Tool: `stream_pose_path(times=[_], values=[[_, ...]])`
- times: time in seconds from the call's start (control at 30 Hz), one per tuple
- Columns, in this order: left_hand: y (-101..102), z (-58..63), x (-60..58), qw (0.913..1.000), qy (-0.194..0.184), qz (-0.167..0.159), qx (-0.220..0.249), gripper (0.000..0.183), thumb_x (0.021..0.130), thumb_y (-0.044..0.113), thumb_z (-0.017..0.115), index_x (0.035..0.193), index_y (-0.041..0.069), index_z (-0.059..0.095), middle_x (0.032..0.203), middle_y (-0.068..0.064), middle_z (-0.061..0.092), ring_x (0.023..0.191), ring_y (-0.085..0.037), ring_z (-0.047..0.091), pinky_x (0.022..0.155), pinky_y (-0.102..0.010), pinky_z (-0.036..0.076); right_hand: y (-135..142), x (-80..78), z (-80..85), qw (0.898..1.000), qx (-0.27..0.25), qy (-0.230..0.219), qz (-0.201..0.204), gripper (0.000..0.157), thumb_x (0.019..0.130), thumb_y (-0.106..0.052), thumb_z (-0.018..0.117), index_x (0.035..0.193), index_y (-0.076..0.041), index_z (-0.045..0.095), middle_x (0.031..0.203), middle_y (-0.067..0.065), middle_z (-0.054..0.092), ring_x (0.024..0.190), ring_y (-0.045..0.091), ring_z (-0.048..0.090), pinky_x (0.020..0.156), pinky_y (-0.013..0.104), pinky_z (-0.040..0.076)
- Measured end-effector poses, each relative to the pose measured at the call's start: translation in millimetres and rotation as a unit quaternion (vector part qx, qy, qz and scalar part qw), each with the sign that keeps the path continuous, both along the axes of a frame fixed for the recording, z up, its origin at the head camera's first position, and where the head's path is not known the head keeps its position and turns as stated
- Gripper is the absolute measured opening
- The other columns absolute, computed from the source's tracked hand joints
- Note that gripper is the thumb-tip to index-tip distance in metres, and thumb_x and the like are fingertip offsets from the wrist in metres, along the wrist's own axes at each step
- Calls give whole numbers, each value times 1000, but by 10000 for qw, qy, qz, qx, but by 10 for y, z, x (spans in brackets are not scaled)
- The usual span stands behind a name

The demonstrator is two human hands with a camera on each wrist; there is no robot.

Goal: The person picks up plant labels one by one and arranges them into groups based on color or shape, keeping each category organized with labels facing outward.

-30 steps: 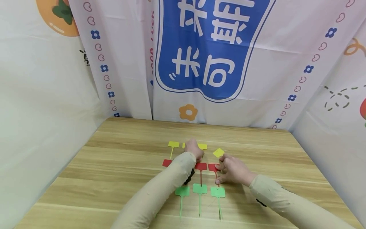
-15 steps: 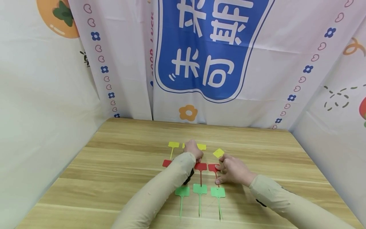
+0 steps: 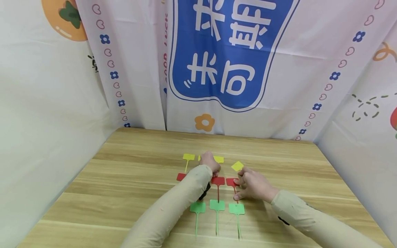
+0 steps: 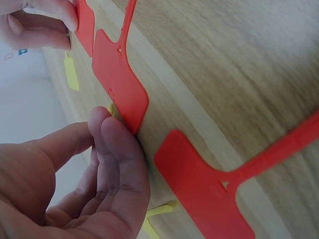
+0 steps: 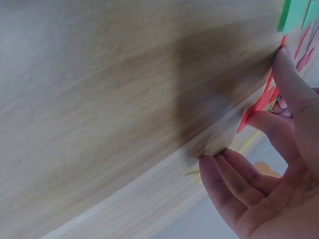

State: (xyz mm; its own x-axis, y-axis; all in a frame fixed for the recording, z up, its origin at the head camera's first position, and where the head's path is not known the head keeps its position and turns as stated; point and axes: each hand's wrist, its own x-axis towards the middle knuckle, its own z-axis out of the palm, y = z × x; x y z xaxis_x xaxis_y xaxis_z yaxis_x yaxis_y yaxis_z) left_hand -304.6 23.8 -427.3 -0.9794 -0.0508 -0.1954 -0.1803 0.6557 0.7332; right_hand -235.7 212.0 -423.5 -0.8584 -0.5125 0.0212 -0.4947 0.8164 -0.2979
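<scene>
Flag-shaped plastic tags with thin stems lie in rows on the table. My left hand (image 3: pixel 209 163) is over the yellow row and pinches a yellow tag (image 4: pixel 112 110) between thumb and fingers; only a sliver of it shows in the left wrist view. Yellow heads (image 3: pixel 219 159) stick out on both sides of this hand. My right hand (image 3: pixel 255 184) rests on the rightmost red tag (image 3: pixel 230 181), index finger on its head, thumb at its stem. Its other fingers reach the table beside a tilted yellow tag (image 3: pixel 237 166), whose stem is hidden.
Nearer me, a row of green tags (image 3: pixel 217 205) lies with stems towards the front. Another red tag (image 3: pixel 218 181) sits between my arms. My left sleeve (image 3: pixel 173 199) covers part of the rows. A white printed cloth (image 3: pixel 139 69) hangs behind the wood-grain table (image 3: pixel 124 165).
</scene>
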Motion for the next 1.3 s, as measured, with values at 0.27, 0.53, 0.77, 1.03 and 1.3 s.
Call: stream_pose_path(times=[0.27, 0.53, 0.77, 1.03, 1.3], values=[[-71, 62, -23, 9986, -299, -374, 211, 21, 79, 5, 79, 65, 0, 64, 51, -10, 62, 39, -18, 58, 36, -25, 46, 7, -31, -39, 10000, 57, -42, -27, 55, 64, -48, 89, 96, -5, 80, 118, 13, 59, 96, 24, 59, 80, 43, 50], [-430, 287, -148, 9767, 225, -2083, -470, 28, 85, 21, 78, 73, -3, 68, 69, -11, 67, 56, -16, 57, 57, -30, 51, 0, -34, -1, 9998, 143, -96, -50, 59, 64, -47, 90, 101, -3, 78, 118, 15, 60, 97, 27, 60, 81, 45, 51], [-1139, 277, -343, 9446, 1082, -2931, -1005, 48, 84, 21, 80, 122, -5, 64, 125, -18, 60, 121, -35, 52, 100, -45, 42, -25, -21, 18, 9995, 256, -190, -87, 64, 66, -47, 89, 109, -2, 75, 122, 16, 60, 106, 29, 58, 87, 46, 50], [-1625, 109, -432, 9237, 1255, -3105, -1858, 60, 85, 35, 79, 132, 2, 62, 134, -16, 56, 128, -36, 45, 106, -48, 35, -33, -30, 19, 9994, 239, -174, -186, 62, 64, -47, 90, 106, -4, 77, 122, 16, 62, 108, 30, 59, 88, 46, 50], [-1672, 5, -437, 9190, 979, -3186, -2107, 60, 89, 40, 73, 138, 9, 58, 138, -17, 51, 129, -36, 42, 106, -50, 33, -7, -45, 17, 9993, 136, -260, -212, 65, 65, -49, 89, 108, -3, 76, 124, 17, 61, 114, 34, 56, 92, 50, 48]])
